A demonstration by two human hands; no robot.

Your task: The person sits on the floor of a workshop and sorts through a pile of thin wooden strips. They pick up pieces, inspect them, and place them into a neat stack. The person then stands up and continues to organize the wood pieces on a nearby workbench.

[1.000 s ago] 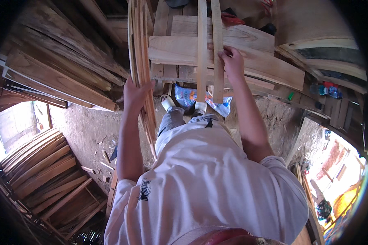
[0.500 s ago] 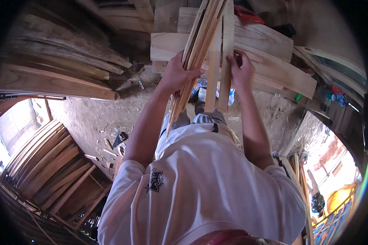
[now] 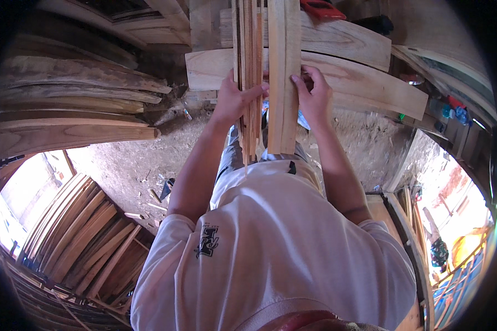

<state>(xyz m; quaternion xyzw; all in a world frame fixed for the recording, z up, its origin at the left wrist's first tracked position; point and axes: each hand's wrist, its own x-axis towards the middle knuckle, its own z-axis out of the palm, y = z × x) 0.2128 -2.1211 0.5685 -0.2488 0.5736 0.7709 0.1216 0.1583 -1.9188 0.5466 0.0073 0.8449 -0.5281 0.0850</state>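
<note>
Your pair of pale slats [image 3: 291, 110] stands just to the right of the bundle of thin strips [image 3: 249, 49], in the upper middle of the frame, with a narrow gap between them. Both have their long axes running from the top edge down toward your shirt [image 3: 292, 231], nearly parallel, the bundle reaching a little lower. Your left hand [image 3: 232, 102] is nearer the bundle and your right hand [image 3: 316, 96] nearer the slats, at about the same height.

Your left hand is wrapped around the bundle, thumb across its front; you can't tell here whether its fingertips touch the slats. Your right hand pinches the slats' right edge between thumb and curled fingers, a looser hold. Behind both, a wide board [image 3: 364, 85] lies crosswise, sloping down to the right.
</note>
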